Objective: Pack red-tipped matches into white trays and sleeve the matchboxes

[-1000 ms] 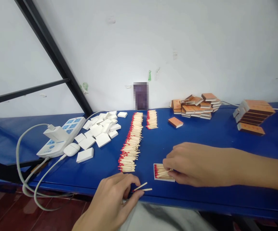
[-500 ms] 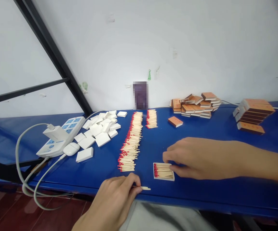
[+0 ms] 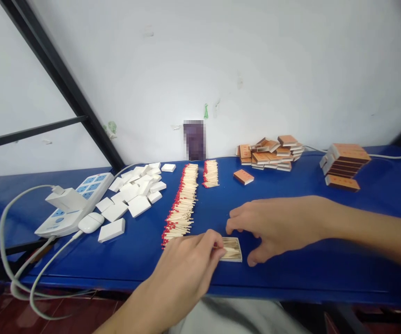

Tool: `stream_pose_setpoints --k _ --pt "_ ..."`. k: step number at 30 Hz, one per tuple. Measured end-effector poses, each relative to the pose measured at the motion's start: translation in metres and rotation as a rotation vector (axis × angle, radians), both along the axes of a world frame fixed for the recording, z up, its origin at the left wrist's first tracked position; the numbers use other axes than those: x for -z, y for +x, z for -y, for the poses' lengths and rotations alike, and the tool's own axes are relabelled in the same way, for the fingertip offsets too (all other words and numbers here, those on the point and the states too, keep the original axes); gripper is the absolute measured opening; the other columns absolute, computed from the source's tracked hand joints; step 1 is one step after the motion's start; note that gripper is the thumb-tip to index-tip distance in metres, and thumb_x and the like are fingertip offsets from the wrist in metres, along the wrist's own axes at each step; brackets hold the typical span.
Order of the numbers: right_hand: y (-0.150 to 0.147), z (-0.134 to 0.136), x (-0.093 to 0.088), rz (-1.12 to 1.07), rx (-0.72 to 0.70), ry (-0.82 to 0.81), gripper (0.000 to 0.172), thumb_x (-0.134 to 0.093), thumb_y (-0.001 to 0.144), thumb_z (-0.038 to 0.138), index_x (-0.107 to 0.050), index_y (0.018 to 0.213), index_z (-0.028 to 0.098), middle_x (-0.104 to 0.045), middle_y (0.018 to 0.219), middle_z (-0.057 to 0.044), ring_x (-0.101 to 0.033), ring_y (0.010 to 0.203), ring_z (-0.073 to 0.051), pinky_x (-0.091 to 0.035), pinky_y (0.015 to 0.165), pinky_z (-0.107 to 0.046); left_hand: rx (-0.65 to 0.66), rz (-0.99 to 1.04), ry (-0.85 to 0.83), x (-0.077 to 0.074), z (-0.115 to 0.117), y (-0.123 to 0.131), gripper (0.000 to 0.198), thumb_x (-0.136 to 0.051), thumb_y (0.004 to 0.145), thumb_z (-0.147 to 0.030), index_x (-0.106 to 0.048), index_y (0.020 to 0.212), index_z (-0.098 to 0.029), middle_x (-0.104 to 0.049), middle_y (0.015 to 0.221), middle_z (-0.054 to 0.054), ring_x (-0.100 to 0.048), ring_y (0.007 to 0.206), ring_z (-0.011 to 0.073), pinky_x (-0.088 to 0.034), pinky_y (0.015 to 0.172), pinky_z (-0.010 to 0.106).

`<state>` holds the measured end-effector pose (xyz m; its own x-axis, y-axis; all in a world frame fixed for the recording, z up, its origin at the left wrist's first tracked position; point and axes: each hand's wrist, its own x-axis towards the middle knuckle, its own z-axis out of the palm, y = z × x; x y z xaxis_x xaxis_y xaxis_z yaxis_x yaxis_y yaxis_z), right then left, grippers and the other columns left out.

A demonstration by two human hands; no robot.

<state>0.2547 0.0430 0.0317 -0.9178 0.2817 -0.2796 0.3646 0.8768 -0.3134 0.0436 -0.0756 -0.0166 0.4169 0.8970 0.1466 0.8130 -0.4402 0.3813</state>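
Observation:
My left hand (image 3: 195, 260) pinches a few matches over the left part of a matchbox tray (image 3: 240, 255). Pale matchsticks (image 3: 232, 247) lie in the tray, and my fingers cover their heads. Just right of the tray, my right hand (image 3: 273, 227) hovers with thumb and fingers apart, holding nothing. A long row of red-headed matches (image 3: 186, 199) stretches away behind my left hand. Beside its far end lies a shorter group of matches (image 3: 211, 174).
White trays (image 3: 134, 185) are heaped at left, near a power strip (image 3: 82, 204) with looping cables. Orange matchbox sleeves (image 3: 270, 155) form a pile at the back, with a single matchbox (image 3: 244, 176) before it. More matchboxes (image 3: 346, 162) are stacked at right on the blue table (image 3: 290, 287).
My left hand has moved right and up, bringing its matches from the table's front over the tray. My right hand's thumb and fingers have spread and come away from the tray. The view has shifted slightly.

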Motion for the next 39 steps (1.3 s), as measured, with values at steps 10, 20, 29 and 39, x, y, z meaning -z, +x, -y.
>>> stream_pose_setpoints --k 10,20,29,39 --pt "0.000 0.002 0.006 0.000 -0.009 0.033 0.042 -0.061 0.091 0.055 -0.064 0.109 0.018 -0.062 0.100 -0.006 -0.061 0.088 -0.023 -0.035 0.064 -0.031 -0.013 0.032 0.100 0.018 0.010 -0.010 0.024 -0.051 0.100 -0.033 -0.051 0.123 -0.026 -0.068 0.085 -0.001 -0.067 0.075 0.0183 -0.050 0.066 0.027" --pt "-0.007 -0.004 0.011 -0.043 -0.023 -0.073 0.030 -0.047 0.101 0.047 -0.059 0.101 0.020 -0.060 0.094 -0.003 -0.056 0.081 -0.019 -0.037 0.067 -0.030 -0.119 -0.041 0.228 0.036 0.028 -0.026 0.037 -0.053 0.098 -0.035 -0.051 0.132 -0.020 -0.063 0.066 -0.002 -0.061 0.053 0.0161 -0.046 0.051 0.025" --pt "-0.014 0.002 0.016 -0.055 -0.023 -0.096 0.032 -0.049 0.099 0.051 -0.058 0.099 0.021 -0.060 0.092 -0.002 -0.055 0.079 -0.019 -0.034 0.065 -0.030 -0.120 -0.069 0.169 0.033 0.019 -0.013 0.032 -0.058 0.095 -0.038 -0.057 0.124 -0.023 -0.068 0.070 -0.001 -0.064 0.059 0.0183 -0.049 0.057 0.027" --pt "-0.012 0.008 0.015 -0.098 -0.075 -0.133 0.032 -0.037 0.106 0.044 -0.057 0.100 0.019 -0.059 0.092 -0.003 -0.055 0.080 -0.017 -0.040 0.071 -0.031 -0.144 0.106 0.178 0.029 0.025 -0.015 0.028 -0.065 0.083 -0.022 -0.056 0.110 -0.023 -0.068 0.098 0.005 -0.064 0.091 0.0241 -0.055 0.082 0.040"
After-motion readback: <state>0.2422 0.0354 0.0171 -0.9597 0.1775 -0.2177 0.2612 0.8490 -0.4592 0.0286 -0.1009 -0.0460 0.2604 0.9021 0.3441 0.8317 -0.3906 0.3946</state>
